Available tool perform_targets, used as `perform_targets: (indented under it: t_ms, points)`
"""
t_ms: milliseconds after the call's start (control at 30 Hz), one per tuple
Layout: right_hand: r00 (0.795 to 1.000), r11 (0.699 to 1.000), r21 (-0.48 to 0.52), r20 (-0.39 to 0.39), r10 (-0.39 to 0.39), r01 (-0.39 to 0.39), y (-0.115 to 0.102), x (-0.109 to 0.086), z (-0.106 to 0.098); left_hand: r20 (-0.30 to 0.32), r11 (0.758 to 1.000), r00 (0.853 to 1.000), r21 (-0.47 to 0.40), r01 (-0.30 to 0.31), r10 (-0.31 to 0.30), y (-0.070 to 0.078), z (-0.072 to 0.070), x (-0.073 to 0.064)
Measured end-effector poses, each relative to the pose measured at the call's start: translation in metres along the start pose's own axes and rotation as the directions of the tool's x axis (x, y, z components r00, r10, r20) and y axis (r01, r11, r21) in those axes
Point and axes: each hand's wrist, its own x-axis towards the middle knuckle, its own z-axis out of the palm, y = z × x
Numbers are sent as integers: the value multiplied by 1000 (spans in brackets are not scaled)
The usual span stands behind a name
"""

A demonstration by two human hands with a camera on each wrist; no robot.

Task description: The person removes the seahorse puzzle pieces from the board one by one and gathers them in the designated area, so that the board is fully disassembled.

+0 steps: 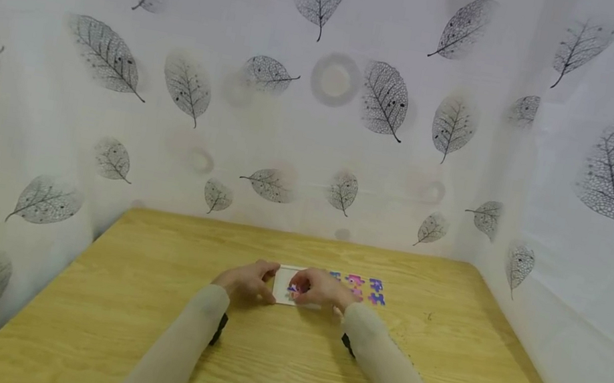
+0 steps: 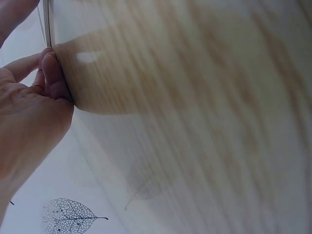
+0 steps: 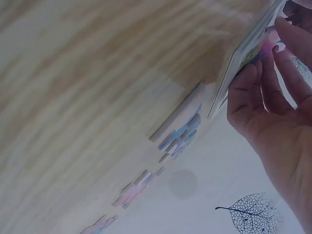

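Observation:
A small white puzzle tray (image 1: pixel 283 277) lies flat on the table, partly covered by both hands. My left hand (image 1: pixel 249 279) grips the tray at its left side, thumb by the near corner and fingers by the far one. In the left wrist view, curled fingers (image 2: pixel 54 78) meet the tray's thin edge. Over the tray, my right hand (image 1: pixel 323 288) pinches a pink and purple jigsaw piece (image 1: pixel 293 289) between thumb and fingers. Pink and blue colour on the piece (image 3: pixel 269 45) shows past the fingers in the right wrist view.
Several loose jigsaw pieces (image 1: pixel 376 298) lie in rows just right of the right hand, some partly behind it. The wooden table (image 1: pixel 140 313) ends at a white leaf-print curtain (image 1: pixel 314 145) at the back and sides. Small dark specks (image 1: pixel 407 356) dot the table near the right forearm.

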Motion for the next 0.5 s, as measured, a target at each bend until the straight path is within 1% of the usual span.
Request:
perform_targets:
  t_ms: [100, 300, 433, 500]
  points:
    - [1000, 1000, 2, 0, -4, 4, 0, 0, 0, -3, 1000, 1000, 6, 8, -8, 0, -1, 1]
    - [999, 1000, 12, 38, -30, 29, 2, -3, -3, -2, 999, 999, 18, 42, -42, -1, -1, 2]
    - [998, 999, 4, 51, -40, 40, 4, -5, -4, 0, 999, 999, 24, 47, -47, -2, -1, 3]
    - [998, 999, 1, 48, -35, 35, 4, -4, -3, 0, 999, 999, 12, 52, -52, -2, -1, 2]
